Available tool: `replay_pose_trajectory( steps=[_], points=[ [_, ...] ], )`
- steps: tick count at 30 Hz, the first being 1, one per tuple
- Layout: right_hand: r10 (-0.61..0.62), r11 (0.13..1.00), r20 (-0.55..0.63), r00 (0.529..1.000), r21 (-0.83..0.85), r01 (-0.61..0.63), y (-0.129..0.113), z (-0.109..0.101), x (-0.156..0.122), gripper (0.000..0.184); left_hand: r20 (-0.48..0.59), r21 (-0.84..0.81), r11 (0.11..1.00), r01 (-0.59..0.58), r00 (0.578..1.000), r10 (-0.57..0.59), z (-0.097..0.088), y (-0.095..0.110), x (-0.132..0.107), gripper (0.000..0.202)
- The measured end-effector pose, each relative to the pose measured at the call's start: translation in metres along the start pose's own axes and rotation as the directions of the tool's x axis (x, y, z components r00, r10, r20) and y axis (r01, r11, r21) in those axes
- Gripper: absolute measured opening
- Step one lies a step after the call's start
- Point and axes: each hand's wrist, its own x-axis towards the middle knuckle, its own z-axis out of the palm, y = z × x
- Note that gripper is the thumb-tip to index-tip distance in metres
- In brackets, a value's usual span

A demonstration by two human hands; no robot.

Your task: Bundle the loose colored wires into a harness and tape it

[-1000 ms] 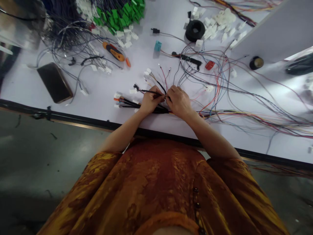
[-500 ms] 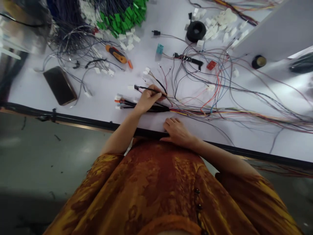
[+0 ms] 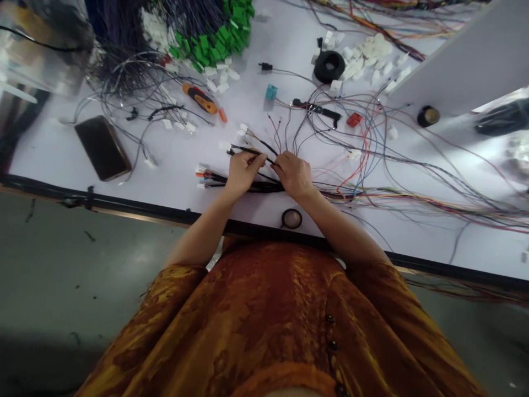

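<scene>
My left hand (image 3: 241,172) pinches a thin black-sleeved wire branch (image 3: 248,150) that sticks out to the upper left. My right hand (image 3: 292,173) is closed on the same branch just to its right, fingers curled; what else it holds is hidden. Both hands rest over a black-wrapped wire harness (image 3: 231,181) lying along the white table (image 3: 165,165), with white connectors at its left end. A small roll of black tape (image 3: 291,219) lies by the table's front edge, just below my right wrist.
Coloured loose wires (image 3: 413,193) fan out to the right. A phone (image 3: 102,146) lies at left, an orange-handled screwdriver (image 3: 200,99) behind it, green connectors (image 3: 215,33) at the back, a black tape roll (image 3: 329,66), white connectors (image 3: 367,52) and a grey board (image 3: 458,60) at right.
My right hand went from the wires down to the table's front edge and has come back to the wire branch. A tape roll now lies at the front edge. My left hand kept its pinch.
</scene>
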Motion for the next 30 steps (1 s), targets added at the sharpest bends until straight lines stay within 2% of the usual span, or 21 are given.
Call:
replay_pose_trajectory(
  steps=[2, 4, 6, 8, 11, 16, 20, 23, 26, 30],
  points=[
    [0.024, 0.998, 0.036, 0.999, -0.052, -0.022, -0.004, 0.000, -0.003, 0.028, 0.037, 0.209, 0.971, -0.117, 0.993, 0.112, -0.002, -0.002, -0.002, 0.019],
    [0.050, 0.997, 0.077, 0.996, -0.055, -0.046, -0.005, -0.001, -0.005, 0.029, 0.155, 0.402, 0.888, -0.224, 0.972, 0.175, -0.007, -0.003, -0.007, 0.015],
    [0.049, 0.999, 0.079, 0.996, -0.003, -0.049, -0.003, -0.004, -0.008, 0.026, 0.247, 0.535, 0.797, -0.280, 0.954, 0.169, -0.014, -0.003, -0.015, 0.018],
    [0.046, 0.996, 0.028, 0.999, 0.073, -0.047, 0.002, -0.006, -0.013, 0.029, 0.275, 0.610, 0.739, -0.288, 0.951, 0.144, -0.021, -0.005, -0.025, 0.023],
    [0.073, 0.990, -0.054, 0.996, 0.128, -0.065, 0.012, -0.007, -0.021, 0.031, 0.259, 0.642, 0.719, -0.265, 0.958, 0.122, -0.028, -0.008, -0.037, 0.028],
    [0.122, 0.980, -0.040, 0.992, 0.165, -0.114, 0.023, -0.005, -0.033, 0.021, 0.221, 0.658, 0.709, -0.251, 0.966, 0.137, -0.029, -0.015, -0.043, 0.032],
    [0.106, 0.975, -0.158, 0.982, 0.210, -0.072, 0.034, -0.012, -0.058, 0.022, 0.181, 0.715, 0.665, -0.215, 0.976, 0.121, -0.027, -0.010, -0.046, 0.023],
    [0.057, 0.989, -0.157, 0.986, 0.146, -0.034, 0.043, -0.017, -0.083, 0.026, 0.259, 0.719, 0.633, -0.286, 0.956, 0.138, -0.014, 0.003, -0.055, 0.020],
    [0.039, 0.993, -0.112, 0.993, 0.115, -0.026, 0.048, -0.014, -0.102, 0.033, 0.384, 0.642, 0.654, -0.400, 0.906, 0.178, 0.009, 0.013, -0.063, 0.022],
    [0.044, 0.991, -0.080, 0.996, 0.126, -0.034, 0.051, -0.005, -0.113, 0.037, 0.436, 0.603, 0.651, -0.461, 0.874, 0.214, 0.033, 0.011, -0.063, 0.024]
  ],
)
